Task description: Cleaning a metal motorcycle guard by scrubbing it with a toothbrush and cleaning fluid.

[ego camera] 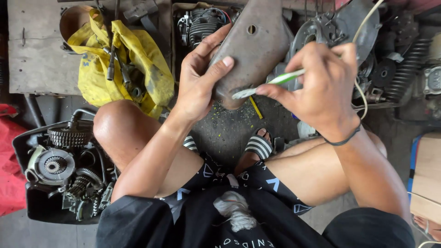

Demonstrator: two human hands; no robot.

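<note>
Left hand grips the brown metal cover by its lower left edge, its long axis running up and away. Right hand pinches a green-and-white toothbrush lying crosswise, bristles touching the cover's bottom end.

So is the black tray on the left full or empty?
Full: the black tray holds gears, a round clutch part and smaller metal pieces.
</note>
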